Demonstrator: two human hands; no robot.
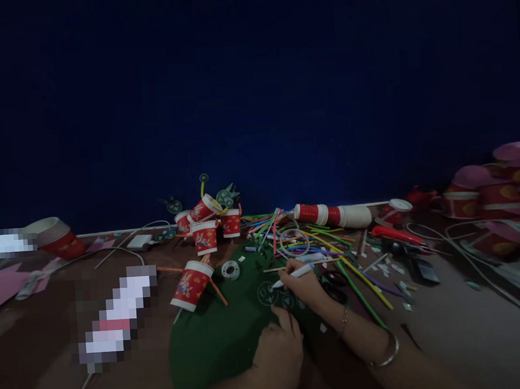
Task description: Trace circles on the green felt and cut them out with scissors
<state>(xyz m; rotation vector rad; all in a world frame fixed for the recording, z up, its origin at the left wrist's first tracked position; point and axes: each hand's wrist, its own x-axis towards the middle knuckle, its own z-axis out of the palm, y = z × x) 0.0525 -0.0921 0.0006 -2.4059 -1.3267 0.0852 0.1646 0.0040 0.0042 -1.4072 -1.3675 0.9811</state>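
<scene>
My right hand (304,284) grips a white marker (297,272), its tip on a white face-like drawing (268,294) on dark green paper (219,332). Smaller round drawings (287,301) lie just right of it. My left hand (278,341) rests on the paper below the drawing, index finger stretched out and pressing near its lower edge, the other fingers bent. A thin wooden stick (273,270) lies just beyond my right hand. Left of the drawing, a roll of clear tape (230,270) sits by the paper's far edge.
Red paper cups (191,285) with straws lean at centre left. Coloured straws (356,265) spread behind and right of my right hand. Stacked cups (334,214) lie by the wall. A red-handled tool (397,234), paper scraps, cables and a blurred power strip (117,314) surround the work.
</scene>
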